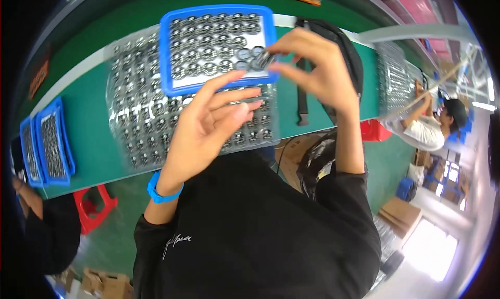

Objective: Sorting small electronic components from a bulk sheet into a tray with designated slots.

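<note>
While the right hand [312,64] pinches a short stack of small metal rings [263,59] over the blue tray's [219,85] right edge, the left hand [208,124] hovers near, fingers spread and empty; placing them into bare tray slots seems next.

The right hand [317,72] pinches a small stack of round metal parts [262,60] over the blue tray [165,49] — its rows mostly filled. The left hand [208,124] hovers open, fingers [237,96] spread, above a clear blister sheet [130,116] on the green counter [88,122].
</note>
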A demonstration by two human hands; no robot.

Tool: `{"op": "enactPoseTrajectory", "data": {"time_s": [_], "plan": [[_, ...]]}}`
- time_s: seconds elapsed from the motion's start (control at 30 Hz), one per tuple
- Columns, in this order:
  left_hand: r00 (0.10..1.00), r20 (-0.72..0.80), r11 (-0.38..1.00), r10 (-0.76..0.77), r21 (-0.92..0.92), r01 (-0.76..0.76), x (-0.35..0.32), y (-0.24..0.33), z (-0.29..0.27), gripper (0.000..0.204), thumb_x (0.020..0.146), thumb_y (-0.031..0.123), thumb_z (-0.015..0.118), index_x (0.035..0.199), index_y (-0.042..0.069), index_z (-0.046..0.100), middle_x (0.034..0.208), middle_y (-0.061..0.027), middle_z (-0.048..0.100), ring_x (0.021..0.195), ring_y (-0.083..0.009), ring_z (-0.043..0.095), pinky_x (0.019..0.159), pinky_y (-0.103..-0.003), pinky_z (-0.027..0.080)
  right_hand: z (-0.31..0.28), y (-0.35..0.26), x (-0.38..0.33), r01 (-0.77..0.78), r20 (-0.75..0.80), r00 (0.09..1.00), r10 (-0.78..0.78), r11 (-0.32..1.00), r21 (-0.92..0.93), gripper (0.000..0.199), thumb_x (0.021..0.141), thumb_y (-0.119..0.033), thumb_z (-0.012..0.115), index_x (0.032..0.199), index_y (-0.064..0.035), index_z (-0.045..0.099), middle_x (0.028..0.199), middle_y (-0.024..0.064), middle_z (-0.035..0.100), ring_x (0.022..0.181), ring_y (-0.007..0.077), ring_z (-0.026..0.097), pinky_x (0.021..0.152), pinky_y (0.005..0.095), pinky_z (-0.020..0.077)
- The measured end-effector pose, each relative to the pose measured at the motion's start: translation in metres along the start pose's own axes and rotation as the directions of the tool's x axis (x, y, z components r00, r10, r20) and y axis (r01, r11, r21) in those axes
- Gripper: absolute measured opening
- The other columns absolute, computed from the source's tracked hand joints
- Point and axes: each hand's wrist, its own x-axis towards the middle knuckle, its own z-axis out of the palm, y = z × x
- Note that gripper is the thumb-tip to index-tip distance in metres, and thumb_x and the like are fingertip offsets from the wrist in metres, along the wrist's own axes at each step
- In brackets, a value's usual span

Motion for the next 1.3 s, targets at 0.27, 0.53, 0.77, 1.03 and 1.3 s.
{"op": "enactPoseTrajectory", "data": {"time_s": [0.27, 0.53, 0.77, 1.03, 1.3], "plan": [[0.994, 0.029, 0.917, -0.109, 0.388, 0.089, -0.044, 0.008, -0.017, 0.024, 0.108, 0.006, 0.063, 0.129, -0.003, 0.069, 0.103, -0.0109, 0.077, 0.099, -0.0172, 0.074, 0.09, -0.03, 0.056, 0.034, 0.07, 0.025, 0.019, 0.002, 1.0, -0.019, 0.973, -0.23, 0.025, 0.088, -0.019, 0.086, 0.11, -0.0076, 0.079, 0.098, 0.0062, 0.071, 0.089, 0.0214, 0.07, 0.074, 0.0326, 0.0544], [0.972, 0.196, 0.788, -0.132, 0.616, -0.017, -0.061, 0.012, -0.023, 0.018, 0.102, 0.006, 0.069, 0.118, -0.001, 0.075, 0.091, -0.0097, 0.073, 0.079, -0.018, 0.072, 0.075, -0.033, 0.056, 0.034, 0.069, 0.028, 0.048, 0.041, 0.999, -0.035, 0.931, -0.362, 0.019, 0.089, -0.022, 0.084, 0.101, -0.0086, 0.079, 0.095, 0.0038, 0.072, 0.09, 0.0236, 0.069, 0.074, 0.035, 0.0555], [0.974, 0.199, 0.768, -0.106, 0.639, -0.048, -0.06, 0.004, -0.02, 0.018, 0.102, 0.008, 0.07, 0.118, -0.001, 0.075, 0.094, -0.0107, 0.074, 0.08, -0.0196, 0.071, 0.075, -0.033, 0.056, 0.037, 0.069, 0.03, 0.071, 0.019, 0.997, -0.068, 0.958, -0.277, 0.016, 0.09, -0.023, 0.084, 0.1, -0.0103, 0.081, 0.094, 0.0026, 0.072, 0.087, 0.0208, 0.071, 0.071, 0.0335, 0.0545], [0.977, 0.193, 0.741, -0.09, 0.669, -0.064, -0.056, -0.002, -0.018, 0.019, 0.103, 0.012, 0.072, 0.118, 0.0, 0.075, 0.096, -0.0112, 0.074, 0.079, -0.0201, 0.07, 0.074, -0.034, 0.056, 0.036, 0.083, 0.039, 0.02, 0.081, 0.997, -0.003, 0.976, -0.215, 0.015, 0.09, -0.02, 0.084, 0.096, -0.0066, 0.08, 0.093, 0.0063, 0.072, 0.084, 0.0218, 0.071, 0.071, 0.034, 0.0541], [0.986, 0.153, 0.746, -0.072, 0.665, -0.049, -0.057, -0.004, -0.016, 0.018, 0.104, 0.011, 0.07, 0.117, 0.001, 0.075, 0.092, -0.0099, 0.074, 0.077, -0.0186, 0.07, 0.073, -0.033, 0.056, 0.028, 0.078, 0.042, 0.251, 0.137, 0.963, -0.23, 0.956, -0.156, 0.014, 0.083, -0.011, 0.086, 0.092, -0.0025, 0.078, 0.093, 0.0083, 0.07, 0.094, 0.0288, 0.069, 0.085, 0.0395, 0.0552]]}}
